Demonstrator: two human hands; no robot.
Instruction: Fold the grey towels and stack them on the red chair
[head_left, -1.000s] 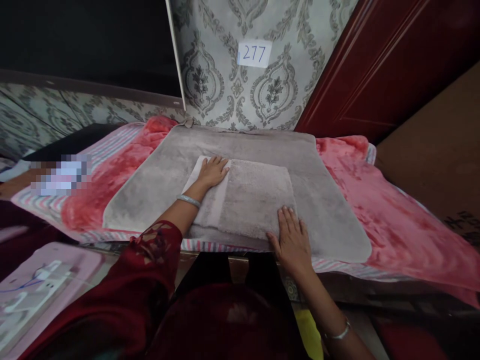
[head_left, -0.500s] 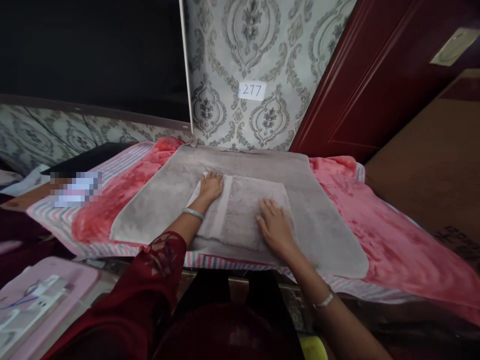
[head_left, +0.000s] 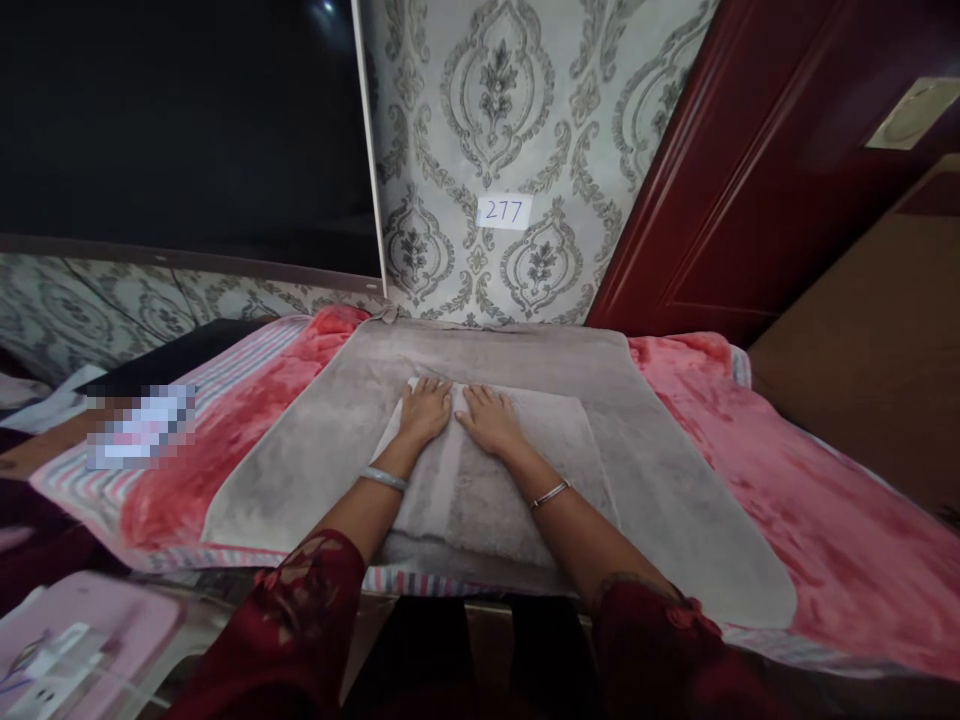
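Note:
A light grey towel (head_left: 495, 510) with a paler band lies spread flat in front of me. My left hand (head_left: 426, 410) rests palm down on its far left part, fingers stretched out. Close beside it, my right hand (head_left: 491, 418) also lies flat on the towel, just right of the pale band, fingers spread. Neither hand grips anything. Beneath the towel is a larger grey mat (head_left: 682, 520), itself lying on a red-pink plush blanket (head_left: 817, 520) with a striped edge.
Behind stands a patterned wall with a paper label (head_left: 504, 211) reading 277. A large dark screen (head_left: 180, 130) hangs at the left, above a blurred-out item (head_left: 142, 427). A pink stool (head_left: 120, 610) holds a white power strip. A cardboard box (head_left: 877, 330) leans at the right.
My right hand has slid left and away from me across the towel, coming close to my left hand. The left hand stays at about the same spot. The camera has tilted slightly upward.

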